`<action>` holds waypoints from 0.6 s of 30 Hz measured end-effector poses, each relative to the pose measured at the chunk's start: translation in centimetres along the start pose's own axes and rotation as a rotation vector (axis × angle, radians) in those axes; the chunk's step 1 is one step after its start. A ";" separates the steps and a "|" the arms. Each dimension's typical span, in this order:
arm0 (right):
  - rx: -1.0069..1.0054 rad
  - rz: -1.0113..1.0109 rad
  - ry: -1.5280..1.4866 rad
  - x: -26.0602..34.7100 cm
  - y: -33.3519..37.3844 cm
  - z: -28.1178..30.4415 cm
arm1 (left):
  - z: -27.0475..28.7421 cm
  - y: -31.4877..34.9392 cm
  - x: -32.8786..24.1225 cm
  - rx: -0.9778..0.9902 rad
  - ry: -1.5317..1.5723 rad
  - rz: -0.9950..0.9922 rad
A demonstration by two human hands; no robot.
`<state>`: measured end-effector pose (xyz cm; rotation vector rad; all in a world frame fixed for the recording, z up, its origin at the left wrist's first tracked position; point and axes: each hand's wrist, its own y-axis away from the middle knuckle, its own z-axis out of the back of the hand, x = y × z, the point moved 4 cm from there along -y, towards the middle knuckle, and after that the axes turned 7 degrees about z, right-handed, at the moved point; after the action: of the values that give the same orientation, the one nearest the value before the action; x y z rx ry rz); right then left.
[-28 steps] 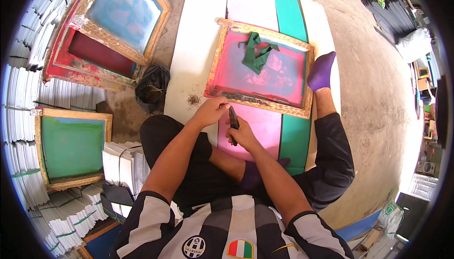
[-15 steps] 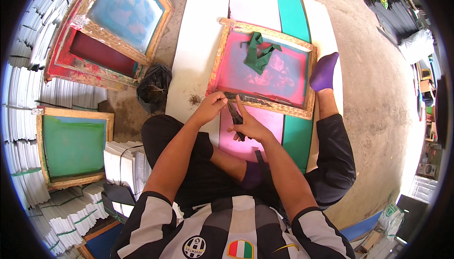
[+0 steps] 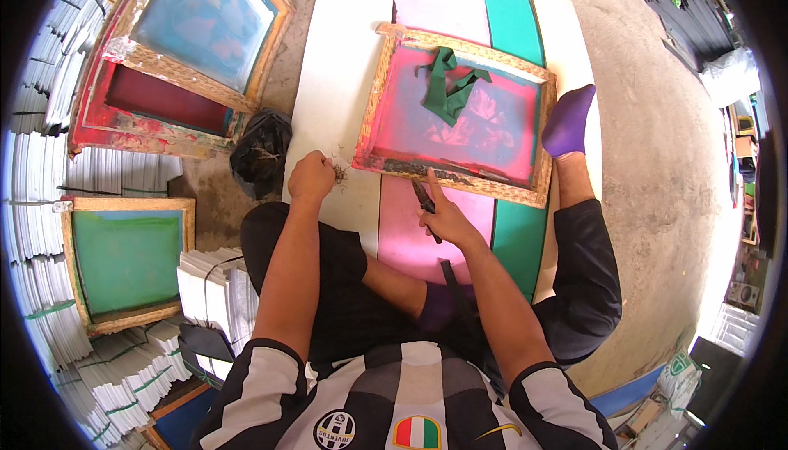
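We see the wooden-framed printing screen with pink-and-blue stained mesh point(image 3: 460, 117) lying on the white, pink and teal boards point(image 3: 345, 56) on the floor, a crumpled green rag point(image 3: 450, 84) on its far half. Right hand point(image 3: 447, 218): grip closed on a small dark tool point(image 3: 424, 201), tip at the frame's near rail. Left hand point(image 3: 310, 177): fist pinching brownish debris point(image 3: 338, 173) just left of the frame. Judgement: near-left corner looks stripped, the rest of the rail still dirty. More framed screens point(image 3: 123, 261) stacked well to the left.
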<state>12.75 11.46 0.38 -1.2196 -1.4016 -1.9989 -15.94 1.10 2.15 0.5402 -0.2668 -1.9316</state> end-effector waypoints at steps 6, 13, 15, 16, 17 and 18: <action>-0.023 0.022 0.358 -0.7 -0.5 -0.1 | 0.1 0.1 -0.7 0.051 -0.077 0.047; -0.064 0.056 0.382 0.1 0.1 0.9 | -0.2 -0.3 -0.2 0.072 -0.151 0.085; -0.087 0.035 0.265 -0.1 0.2 0.9 | -0.3 -0.4 -0.2 0.060 -0.179 0.110; -0.091 -0.008 0.155 -0.4 0.2 0.9 | -0.4 -0.5 -0.1 0.053 -0.192 0.123; -0.095 -0.051 0.044 -0.6 0.2 0.8 | -0.4 -0.6 0.0 0.050 -0.203 0.133; -0.109 -0.055 -0.040 -0.7 0.1 0.6 | -0.4 -0.7 0.1 0.048 -0.212 0.141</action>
<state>13.43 11.90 -0.07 -1.2871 -1.3740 -2.1244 -16.36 1.34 1.51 0.3376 -0.4751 -1.8496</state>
